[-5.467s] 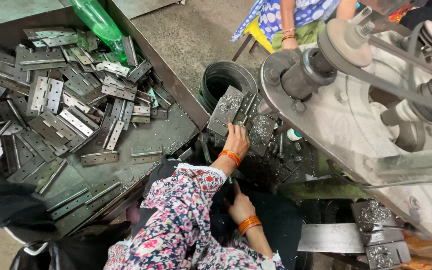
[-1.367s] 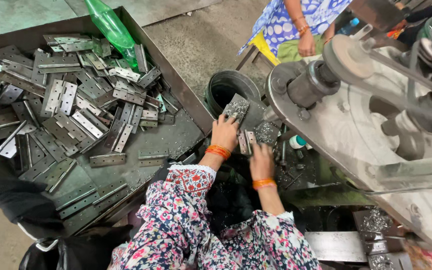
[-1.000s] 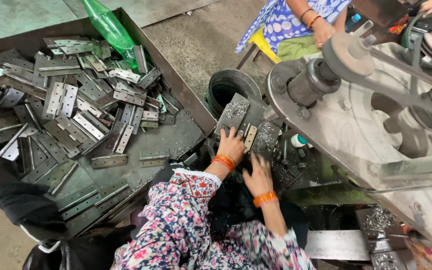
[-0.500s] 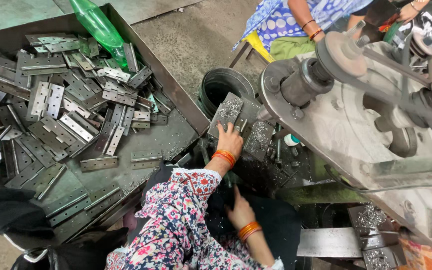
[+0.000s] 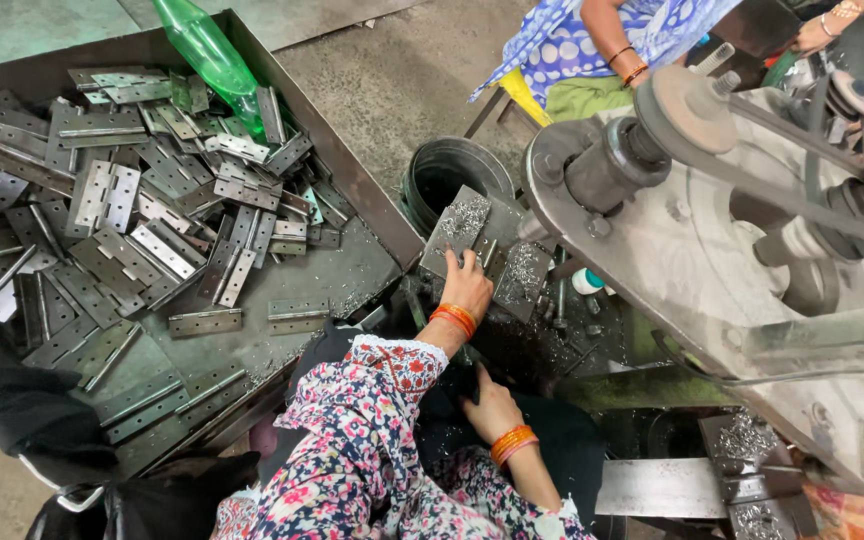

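Left hand (image 5: 468, 285) is up at the machine bed, fingers spread flat on a grey metal hinge plate (image 5: 460, 228) dusted with swarf; it presses the plate rather than clamping it. A second plate (image 5: 524, 278) sits just right of the hand, touching or nearly touching the first. Right hand (image 5: 492, 405) is low, near the lap, fingers curled toward dark cloth; can't tell whether it holds anything (view is too dark there). Orange bangles on both wrists, floral sleeve (image 5: 377, 420) on the left arm.

Round black bin (image 5: 430, 180) stands just behind the plates. Left of it, a steel tray (image 5: 352, 185) piled with loose hinges (image 5: 127, 235), and a green plastic bottle (image 5: 207, 55) lying at its far edge. Belt-driven machine (image 5: 712, 240) with pulley (image 5: 690, 108) fills the right side. Another person in blue patterned cloth (image 5: 592, 45) sits beyond it.
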